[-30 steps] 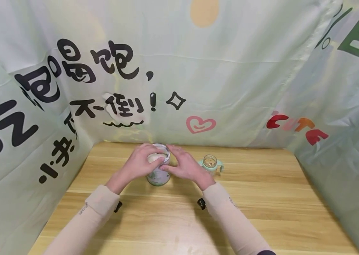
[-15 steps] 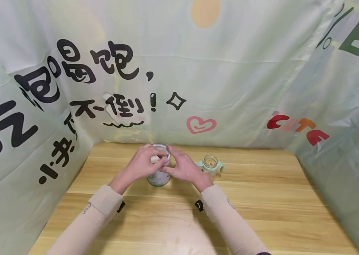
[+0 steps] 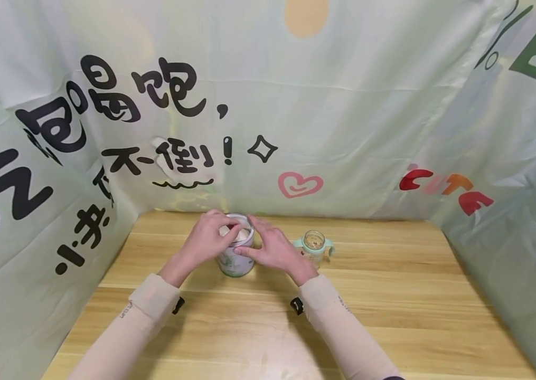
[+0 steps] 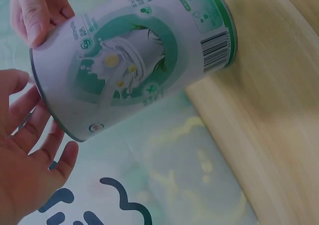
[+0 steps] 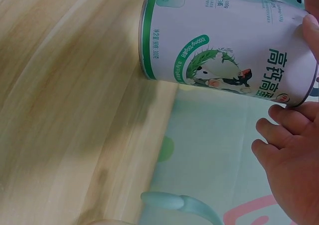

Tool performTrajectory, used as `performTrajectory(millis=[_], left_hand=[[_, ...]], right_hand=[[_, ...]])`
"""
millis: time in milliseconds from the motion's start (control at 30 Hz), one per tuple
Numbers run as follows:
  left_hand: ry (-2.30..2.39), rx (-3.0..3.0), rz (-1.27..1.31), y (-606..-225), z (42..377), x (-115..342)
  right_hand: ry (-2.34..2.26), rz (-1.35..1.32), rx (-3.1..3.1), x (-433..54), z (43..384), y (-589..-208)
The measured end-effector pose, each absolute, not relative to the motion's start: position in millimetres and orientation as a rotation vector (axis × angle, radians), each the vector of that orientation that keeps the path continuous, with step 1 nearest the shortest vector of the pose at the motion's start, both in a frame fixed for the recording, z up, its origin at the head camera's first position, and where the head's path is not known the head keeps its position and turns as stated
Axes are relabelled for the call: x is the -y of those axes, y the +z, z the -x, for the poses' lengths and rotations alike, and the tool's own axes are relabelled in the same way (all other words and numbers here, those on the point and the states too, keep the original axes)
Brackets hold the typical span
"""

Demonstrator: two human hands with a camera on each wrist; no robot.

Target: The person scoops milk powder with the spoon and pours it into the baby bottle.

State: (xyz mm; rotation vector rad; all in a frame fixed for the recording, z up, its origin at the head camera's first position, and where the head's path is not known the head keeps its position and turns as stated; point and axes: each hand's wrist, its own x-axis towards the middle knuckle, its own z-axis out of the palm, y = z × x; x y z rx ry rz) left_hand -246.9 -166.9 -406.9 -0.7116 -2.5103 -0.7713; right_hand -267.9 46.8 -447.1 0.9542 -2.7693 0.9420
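Note:
A white-and-green milk powder can (image 3: 235, 261) stands upright on the table. Its top is uncovered, showing a metal rim and a whitish seal (image 3: 241, 234) in the opening. My left hand (image 3: 208, 236) is over the left side of the mouth, thumb and forefinger pinching at the seal. In the left wrist view its other fingers (image 4: 37, 130) spread beside the rim. My right hand (image 3: 274, 245) holds the can's right side near the top, thumb in front and fingers behind. Cow artwork marks the can (image 5: 229, 45) in the right wrist view.
A glass baby bottle (image 3: 314, 248) with a mint two-handled collar stands uncapped to the right, partly behind my right wrist. The wooden table (image 3: 391, 295) is bounded by printed cloth walls (image 3: 344, 132) at the back and sides.
My left thumb and fingers have shifted slightly over the can's mouth, and the whitish seal now shows differently between them. My right hand stays on the can. The bottle has not moved.

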Motion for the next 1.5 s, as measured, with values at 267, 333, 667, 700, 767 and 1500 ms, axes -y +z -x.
performTrajectory(millis=[267,333,667,700,767,1500], left_hand=[[-0.616,2.508,0.595,-403,249,174],[-0.647,2.505,0.577,-402,249,176],[-0.873,2.466,0.519,-403,253,179],[-0.873,2.464,0.517,-402,253,178],[-0.875,2.467,0.509,-402,254,178],[-0.884,2.458,0.577,-407,260,176]], right_hand=[[0.936,-0.956,2.770,-46,267,-446],[0.935,-0.957,2.773,-46,267,-446],[0.936,-0.944,2.782,-46,268,-447],[0.933,-0.941,2.786,-46,268,-447],[0.926,-0.938,2.793,-46,268,-447],[0.901,-0.935,2.792,-46,269,-447]])
